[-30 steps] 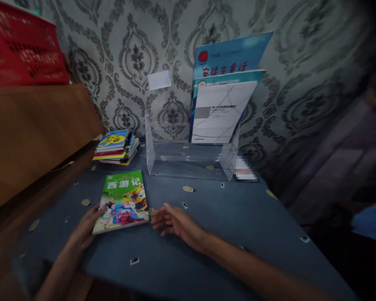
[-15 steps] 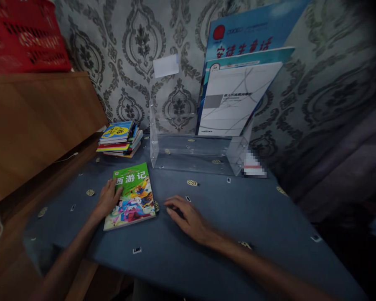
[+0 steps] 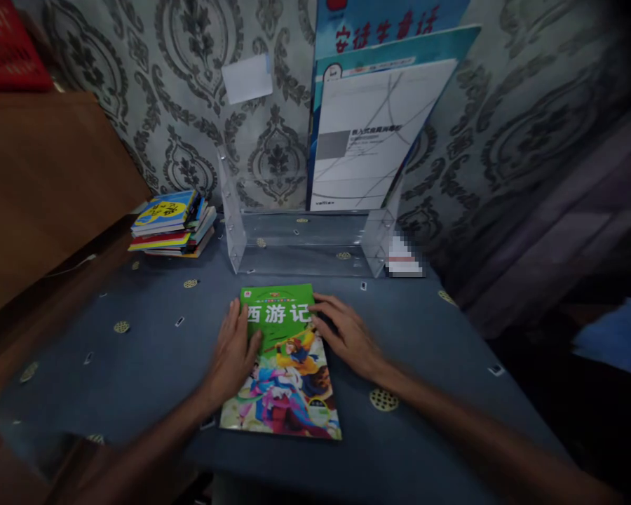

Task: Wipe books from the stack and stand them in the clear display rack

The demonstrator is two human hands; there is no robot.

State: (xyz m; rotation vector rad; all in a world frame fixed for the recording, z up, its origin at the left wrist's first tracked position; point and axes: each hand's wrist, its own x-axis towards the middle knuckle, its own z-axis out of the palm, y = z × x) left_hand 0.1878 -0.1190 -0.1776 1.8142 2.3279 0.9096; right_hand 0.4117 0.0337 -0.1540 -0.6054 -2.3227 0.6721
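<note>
A green picture book (image 3: pixel 289 379) with a colourful cartoon cover and white Chinese title lies flat on the dark table, face up. My left hand (image 3: pixel 234 354) grips its left edge, thumb resting on the cover and fingers along the side. At the upper right edge, my right hand (image 3: pixel 350 337) has its thumb and fingertips closed against the book; part of that contact is hard to make out. Behind the book stands a clear acrylic rack (image 3: pixel 234 224).
A stack of books (image 3: pixel 168 224) sits at the back left, beside a wooden cabinet (image 3: pixel 47 189) bearing a red basket (image 3: pixel 10 52). Several large booklets (image 3: pixel 368 147) lean upright at the rack's right end. A blurred white item (image 3: pixel 404 259) lies to the rack's right.
The green book has shifted right and nearer to me, with my left hand on it. My right hand has gone from the bare table to the book's right edge. The view has tilted down.
</note>
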